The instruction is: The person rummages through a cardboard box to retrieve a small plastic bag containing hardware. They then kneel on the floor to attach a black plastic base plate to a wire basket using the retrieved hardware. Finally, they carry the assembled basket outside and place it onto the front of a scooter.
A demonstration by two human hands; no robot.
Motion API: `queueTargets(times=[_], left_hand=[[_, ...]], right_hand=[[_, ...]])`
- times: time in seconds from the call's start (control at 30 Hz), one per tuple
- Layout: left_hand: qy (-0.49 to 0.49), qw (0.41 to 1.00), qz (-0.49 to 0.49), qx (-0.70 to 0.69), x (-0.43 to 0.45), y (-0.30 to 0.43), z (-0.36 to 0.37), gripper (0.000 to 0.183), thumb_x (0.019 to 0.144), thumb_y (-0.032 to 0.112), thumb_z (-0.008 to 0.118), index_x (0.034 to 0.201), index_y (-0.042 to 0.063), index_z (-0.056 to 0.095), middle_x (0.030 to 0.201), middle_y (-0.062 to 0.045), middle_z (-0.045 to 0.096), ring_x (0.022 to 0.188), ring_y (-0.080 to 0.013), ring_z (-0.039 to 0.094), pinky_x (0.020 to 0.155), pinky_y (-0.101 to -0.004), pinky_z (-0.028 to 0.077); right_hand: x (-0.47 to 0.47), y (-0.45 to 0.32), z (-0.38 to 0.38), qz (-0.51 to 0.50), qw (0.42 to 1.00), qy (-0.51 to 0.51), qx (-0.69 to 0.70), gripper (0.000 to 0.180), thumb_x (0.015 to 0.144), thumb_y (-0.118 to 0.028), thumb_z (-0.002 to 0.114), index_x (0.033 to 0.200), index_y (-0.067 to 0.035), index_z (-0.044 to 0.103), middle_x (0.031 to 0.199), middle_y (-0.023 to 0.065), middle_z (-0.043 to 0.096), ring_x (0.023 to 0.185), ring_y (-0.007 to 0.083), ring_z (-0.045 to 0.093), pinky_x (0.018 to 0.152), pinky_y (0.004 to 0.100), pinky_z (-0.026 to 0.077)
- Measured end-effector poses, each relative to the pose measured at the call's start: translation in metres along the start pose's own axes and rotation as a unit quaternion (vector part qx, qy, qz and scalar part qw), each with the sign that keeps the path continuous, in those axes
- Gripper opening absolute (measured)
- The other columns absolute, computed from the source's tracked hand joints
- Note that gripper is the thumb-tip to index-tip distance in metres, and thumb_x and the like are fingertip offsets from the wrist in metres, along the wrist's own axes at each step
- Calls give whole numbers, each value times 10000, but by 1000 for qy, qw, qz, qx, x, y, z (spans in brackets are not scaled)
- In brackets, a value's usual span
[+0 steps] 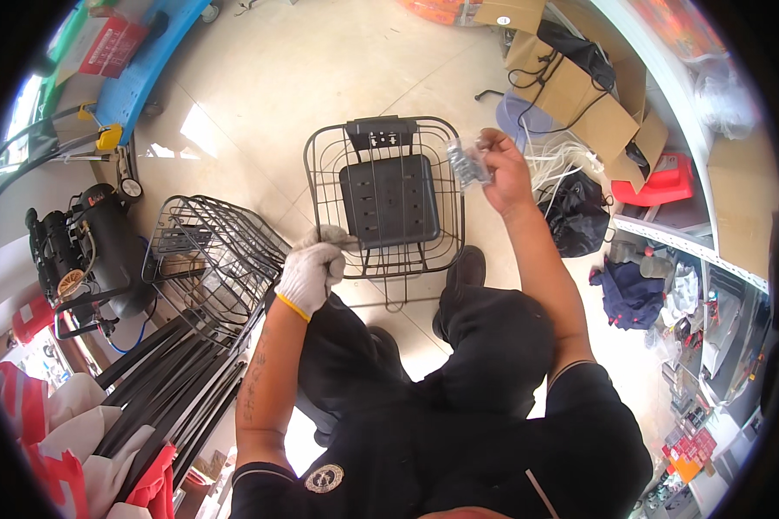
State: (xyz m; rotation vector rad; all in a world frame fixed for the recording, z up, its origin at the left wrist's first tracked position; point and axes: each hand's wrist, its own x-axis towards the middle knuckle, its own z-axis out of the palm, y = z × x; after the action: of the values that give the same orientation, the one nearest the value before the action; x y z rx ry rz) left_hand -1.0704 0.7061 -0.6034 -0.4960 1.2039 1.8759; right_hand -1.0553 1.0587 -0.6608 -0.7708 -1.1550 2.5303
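A black wire basket [455, 214] with a black plastic plate [389, 201] showing inside it stands before me, close to my feet. My left hand [311, 272], in a white knitted glove with a yellow cuff edge, is closed at the basket's lower left corner; a second white glove piece seems bunched beside its fingers. Bare, my right hand [507, 170] is raised just right of the basket, pinching a small clear plastic bag [467, 166] of metal hardware. The single parts in the bag are too small and blurred to tell.
More black wire baskets [214, 259] stand at the left, above a bundle of long black bars [162, 389]. An air compressor [104, 253] is farther left. Cardboard boxes [571, 97], white plastic straps [561, 159] and a black bag [574, 214] lie at the right beside shelving.
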Motion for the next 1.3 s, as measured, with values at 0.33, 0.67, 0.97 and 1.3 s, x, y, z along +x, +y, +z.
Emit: queueTargets(times=[0.33,0.67,0.97,1.3], left_hand=[[-41,992,-108,-56,54,-7,-41,182,875,-44,496,1002,80,534,983,-175,656,427,-73,378,353,-227,283],[75,995,-63,-16,28,-3,-16,213,801,-119,446,911,63,461,991,-207,629,414,-76,357,351,-229,257],[95,991,-53,82,38,-3,-12,200,810,-110,449,920,44,517,924,-158,655,470,-91,433,397,-231,327],[145,948,-117,259,78,-16,-15,219,887,6,489,1102,24,528,904,-86,654,601,-103,570,487,-240,469]], right_hand=[[9,59,4,158,940,-16,-303,376,923,-321,660,1021,42,650,717,21,567,592,119,520,548,282,435],[-6,77,0,45,826,-40,-560,539,889,-367,663,1178,86,615,905,175,680,841,300,660,774,372,512],[-17,64,-12,69,909,-32,-410,276,936,-153,628,1108,62,636,864,74,683,743,105,605,672,255,478],[-1,77,-18,-15,894,3,-448,321,926,-175,641,1138,66,630,882,126,700,780,187,648,727,316,505]])
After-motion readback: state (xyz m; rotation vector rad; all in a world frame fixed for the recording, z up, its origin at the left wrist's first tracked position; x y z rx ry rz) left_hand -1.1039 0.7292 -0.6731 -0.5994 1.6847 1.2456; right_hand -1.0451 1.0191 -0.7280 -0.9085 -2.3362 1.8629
